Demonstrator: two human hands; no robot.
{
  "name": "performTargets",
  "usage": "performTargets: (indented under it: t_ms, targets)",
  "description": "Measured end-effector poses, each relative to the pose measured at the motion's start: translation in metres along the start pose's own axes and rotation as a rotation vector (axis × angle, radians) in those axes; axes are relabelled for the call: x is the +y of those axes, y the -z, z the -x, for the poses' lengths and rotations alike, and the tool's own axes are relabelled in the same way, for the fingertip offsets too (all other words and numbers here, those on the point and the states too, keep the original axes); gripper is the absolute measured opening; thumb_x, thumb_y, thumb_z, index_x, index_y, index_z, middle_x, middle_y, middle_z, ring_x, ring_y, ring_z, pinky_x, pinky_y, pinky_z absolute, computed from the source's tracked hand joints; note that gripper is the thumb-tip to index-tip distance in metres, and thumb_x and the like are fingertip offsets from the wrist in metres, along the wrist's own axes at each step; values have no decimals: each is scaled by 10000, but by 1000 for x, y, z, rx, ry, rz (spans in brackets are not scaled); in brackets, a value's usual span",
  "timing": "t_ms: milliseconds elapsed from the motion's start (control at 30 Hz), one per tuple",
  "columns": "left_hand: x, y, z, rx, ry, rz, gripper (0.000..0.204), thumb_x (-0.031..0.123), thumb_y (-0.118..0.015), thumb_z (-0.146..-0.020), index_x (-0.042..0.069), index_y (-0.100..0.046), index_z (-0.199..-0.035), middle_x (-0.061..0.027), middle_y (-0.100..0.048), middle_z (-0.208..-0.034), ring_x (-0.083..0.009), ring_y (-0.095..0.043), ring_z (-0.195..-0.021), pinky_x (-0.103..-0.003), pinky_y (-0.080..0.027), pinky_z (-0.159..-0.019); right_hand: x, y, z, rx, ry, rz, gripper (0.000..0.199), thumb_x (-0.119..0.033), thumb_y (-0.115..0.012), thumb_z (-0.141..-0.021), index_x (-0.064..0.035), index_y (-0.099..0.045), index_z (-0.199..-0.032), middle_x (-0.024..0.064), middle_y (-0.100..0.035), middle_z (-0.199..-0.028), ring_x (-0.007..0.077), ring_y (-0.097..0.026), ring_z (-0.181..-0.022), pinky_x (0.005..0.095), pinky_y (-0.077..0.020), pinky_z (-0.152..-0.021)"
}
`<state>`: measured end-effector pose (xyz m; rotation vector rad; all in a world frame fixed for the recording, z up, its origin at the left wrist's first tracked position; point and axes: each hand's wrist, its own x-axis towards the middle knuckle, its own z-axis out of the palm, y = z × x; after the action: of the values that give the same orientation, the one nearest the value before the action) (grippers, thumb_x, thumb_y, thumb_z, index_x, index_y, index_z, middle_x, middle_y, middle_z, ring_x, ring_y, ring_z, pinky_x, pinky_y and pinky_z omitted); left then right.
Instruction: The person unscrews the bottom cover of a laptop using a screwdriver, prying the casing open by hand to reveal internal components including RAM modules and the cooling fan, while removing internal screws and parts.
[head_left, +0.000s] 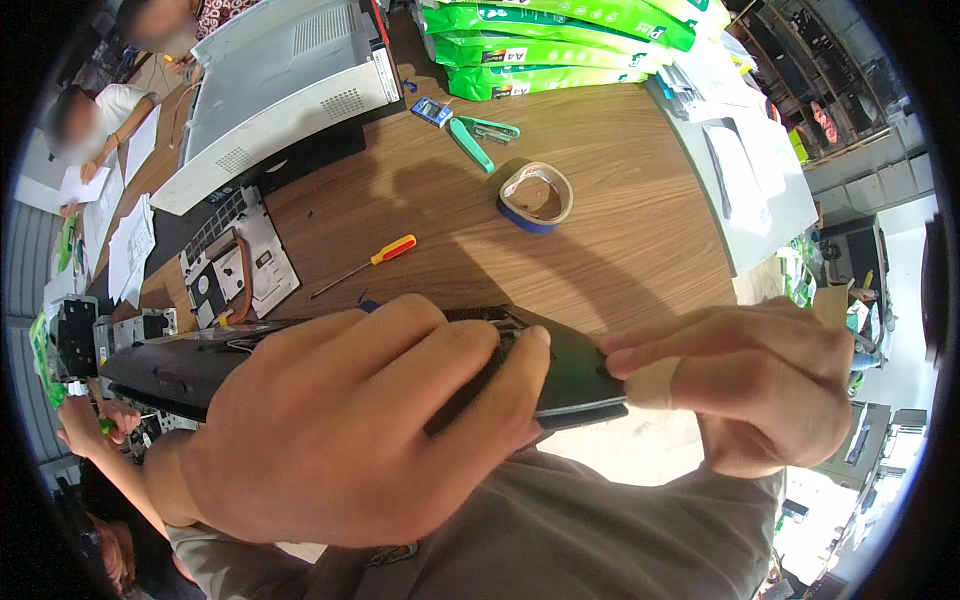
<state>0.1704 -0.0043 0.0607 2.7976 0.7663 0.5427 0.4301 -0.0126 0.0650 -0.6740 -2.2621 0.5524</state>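
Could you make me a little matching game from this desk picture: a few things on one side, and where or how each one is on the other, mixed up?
Things:
1. screwdriver
2. roll of tape
3. black panel
4. green packs

Places or states:
A. stacked at the far edge of the wooden table
B. gripped by the left hand and the right hand
C. lying flat, red and yellow handle
D. blue and white, lying flat on the table beyond the hands

Pairs: 1-C, 2-D, 3-B, 4-A
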Motion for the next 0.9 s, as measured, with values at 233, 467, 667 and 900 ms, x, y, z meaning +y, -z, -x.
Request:
performTargets:
  t_ms: [233, 467, 667, 900]
  targets:
    - [-3, 1, -2, -3, 25, 71, 546, 145, -794, -637, -18, -685, -1147, -134, -668, -937, -260, -653, -712, -359, -517, -553, 0, 2, -7, -31, 16, 156, 150, 85, -698, -764, 28, -681, -902, 187, -733, -810, 236, -741, -658, 283, -580, -503]
    - [-3, -11, -2, 240, -282, -296, 443, 123, -774, -651, 47, -729, -1084, -81, -601, -935, -211, -595, -733, -328, -478, -568, 31, 3, -12, -60, 76, -50, 145, 17, -750, -780, 12, -712, -920, 141, -733, -804, 202, -698, -635, 272, -540, -519]
    - [1, -13, 4, 270, -343, -542, 226, 134, -742, -764, 132, -749, -990, -32, -577, -981, -179, -530, -839, -326, -455, -655, 63, -1, -25, -91, 168, -407, 151, -103, -776, -856, 31, -745, -919, 158, -732, -811, 245, -697, -677, 335, -542, -584]
    - [7, -41, 4, 488, -335, -613, 161, 144, -751, -785, 162, -718, -942, 8, -577, -932, -159, -496, -812, -312, -390, -596, 90, -22, -33, -134, 362, -735, 164, -90, -761, -884, 71, -737, -903, 254, -738, -900, 374, -742, -815, 430, -618, -726]
